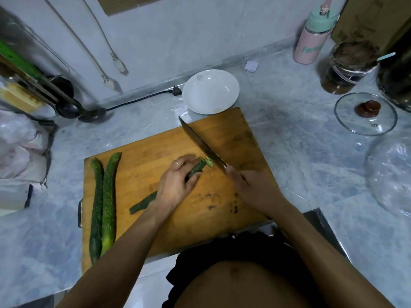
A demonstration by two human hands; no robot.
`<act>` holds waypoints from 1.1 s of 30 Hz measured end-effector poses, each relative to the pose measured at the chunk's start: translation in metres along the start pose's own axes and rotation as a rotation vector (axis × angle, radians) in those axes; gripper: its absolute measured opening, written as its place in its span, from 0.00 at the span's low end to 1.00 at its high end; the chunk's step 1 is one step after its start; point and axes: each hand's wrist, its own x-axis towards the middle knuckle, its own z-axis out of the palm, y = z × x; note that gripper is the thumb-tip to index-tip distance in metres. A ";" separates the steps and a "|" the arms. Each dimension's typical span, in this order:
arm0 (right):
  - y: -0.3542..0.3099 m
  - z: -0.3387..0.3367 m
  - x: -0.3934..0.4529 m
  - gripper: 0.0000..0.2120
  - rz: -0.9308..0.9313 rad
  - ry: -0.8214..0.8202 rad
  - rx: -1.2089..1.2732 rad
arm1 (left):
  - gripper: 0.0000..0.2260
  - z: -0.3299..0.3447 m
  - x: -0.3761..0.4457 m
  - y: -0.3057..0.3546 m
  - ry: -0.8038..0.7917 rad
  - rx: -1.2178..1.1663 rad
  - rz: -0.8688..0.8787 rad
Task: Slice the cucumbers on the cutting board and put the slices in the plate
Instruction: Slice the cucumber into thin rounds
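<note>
A wooden cutting board (pixel 155 152) lies on the marble counter. My left hand (pixel 175 183) holds down a cucumber (pixel 196 168), fingers curled over it; its tail end (pixel 142 203) sticks out behind my wrist. My right hand (pixel 251 187) grips the handle of a cleaver (pixel 200 143), whose blade stands at the cucumber's cut end beside a few fresh slices (pixel 208 161). Two whole cucumbers (pixel 103 201) lie side by side along the board's left edge. A white plate (pixel 211 91) sits just beyond the board's far edge.
A glass lid (pixel 365 113) and a clear plastic bag (pixel 391 174) lie on the right. A pink bottle (pixel 311 38) and a dark jar (pixel 347 67) stand at the back right. Ladles (pixel 73 110), a power cord and white bags crowd the left.
</note>
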 end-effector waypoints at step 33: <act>-0.028 0.030 -0.018 0.29 0.008 -0.130 -0.170 | 0.14 0.028 -0.035 -0.020 0.147 0.094 -0.035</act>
